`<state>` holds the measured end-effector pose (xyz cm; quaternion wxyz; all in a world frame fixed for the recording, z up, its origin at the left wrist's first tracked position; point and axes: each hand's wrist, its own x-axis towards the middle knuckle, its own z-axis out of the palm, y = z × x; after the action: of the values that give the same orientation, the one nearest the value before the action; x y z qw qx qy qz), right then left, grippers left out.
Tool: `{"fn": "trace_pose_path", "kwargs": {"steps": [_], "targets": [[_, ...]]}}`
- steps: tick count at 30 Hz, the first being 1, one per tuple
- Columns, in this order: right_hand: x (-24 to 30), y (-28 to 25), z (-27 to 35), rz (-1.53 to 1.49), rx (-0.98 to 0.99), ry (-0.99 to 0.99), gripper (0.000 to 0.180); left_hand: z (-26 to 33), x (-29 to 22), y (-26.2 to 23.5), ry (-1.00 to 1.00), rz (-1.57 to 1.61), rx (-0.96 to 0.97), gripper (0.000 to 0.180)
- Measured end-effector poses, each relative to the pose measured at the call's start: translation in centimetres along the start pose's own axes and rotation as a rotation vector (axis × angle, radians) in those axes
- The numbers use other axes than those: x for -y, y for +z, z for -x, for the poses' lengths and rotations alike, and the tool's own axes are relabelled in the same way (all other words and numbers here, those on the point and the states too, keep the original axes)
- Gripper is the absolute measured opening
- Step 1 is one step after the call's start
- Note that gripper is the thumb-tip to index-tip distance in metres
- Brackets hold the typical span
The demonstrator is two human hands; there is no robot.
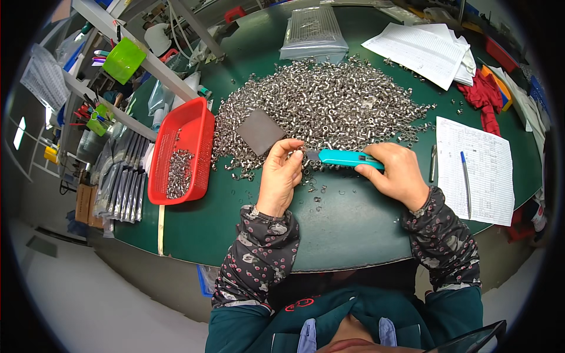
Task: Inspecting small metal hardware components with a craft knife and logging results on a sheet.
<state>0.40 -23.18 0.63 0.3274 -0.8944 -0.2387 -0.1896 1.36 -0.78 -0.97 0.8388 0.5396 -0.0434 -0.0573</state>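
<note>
One small silvery metal piece [301,150], mostly hidden by fingertips, appears pinched in the bare left grip [281,176]; the bare right grip [395,170] is wrapped around a teal plastic utility knife [348,158], its blade pointing left, just beside that piece; short, light strokes, the piece held steady and the left fingertips out of the blade's line, seem the sound way to work; beneath spreads a smooth green counter [353,241]; to the right, a blue-ended pen [466,188] rests on a printed white sheet [491,188]; to the left stands a red perforated plastic basket [191,136], partly filled with metal parts; ahead, a flat dark-grey square block [260,132] lies on a broad heap of silvery ring-like metal parts [335,97]; behind lies a clear plastic-wrapped stack [313,32]; farther off, at the left, is a person in white [156,40].
</note>
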Motion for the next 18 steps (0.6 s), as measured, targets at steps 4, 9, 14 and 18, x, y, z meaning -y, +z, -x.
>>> {"fn": "trace_pose_path", "kwargs": {"steps": [4,9,14,18], "targets": [[-0.1,0.0,0.0,0.009,0.019,0.011,0.026,0.1,-0.1,0.0,-0.014,-0.027,0.012,0.015],[-0.1,-0.6,-0.4,-0.057,-0.110,0.057,0.026,-0.5,0.0,-0.4,0.018,0.058,-0.057,0.013],[-0.3,-0.5,-0.5,-0.049,-0.143,0.063,0.026,-0.2,-0.4,-0.8,-0.083,0.301,0.048,0.008],[-0.1,-0.6,-0.4,-0.045,-0.154,0.060,0.026,-0.3,0.7,0.1,0.224,-0.674,-0.005,0.009]]}}
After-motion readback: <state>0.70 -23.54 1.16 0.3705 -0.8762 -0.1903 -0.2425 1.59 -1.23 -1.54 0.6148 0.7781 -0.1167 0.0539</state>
